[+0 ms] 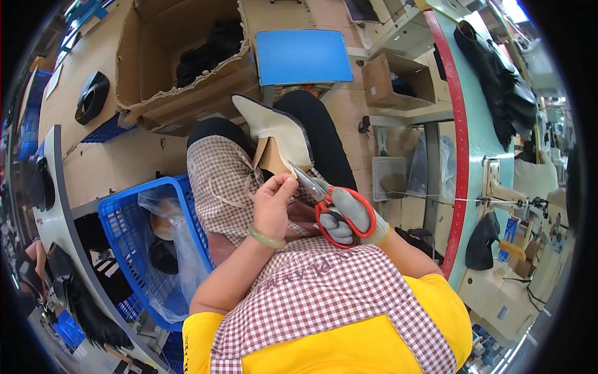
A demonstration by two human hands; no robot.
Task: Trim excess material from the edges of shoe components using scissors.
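Head view, read from left to right: a curved grey work surface (pixel 53 212) is seen at the far left, with dark shoe parts (pixel 40 184) lying on it. Next to it a blue plastic basket (pixel 128 209) is placed on the floor, lined with a clear plastic bag (pixel 180 249) and holding some pale and dark pieces. Above it a large open cardboard box (pixel 187 68) is seen, with dark material inside.

At the centre, a checked apron (pixel 324 287) is worn over a yellow shirt, and a cream-coloured boot (pixel 277 134) is rested on the lap, toe pointing away. The left hand (pixel 272 202), with a pale green bangle (pixel 266 237) on its wrist, is closed with its fingertips pinched at the boot's lower edge; what exactly is pinched cannot be made out. Just to its right, red-handled scissors (pixel 324 202) are gripped by the gloved right hand (pixel 352 218), the fingers passed through the loops and the blades pointed at the boot's edge, right beside the left fingertips.

Beyond the knees a blue-topped stool (pixel 302 56) is seen. Further right, a smaller cardboard box (pixel 392 81) is set on a shelf. At the right a long teal table (pixel 479 124) with a red edge is seen, with black boots (pixel 498 81) laid on it.
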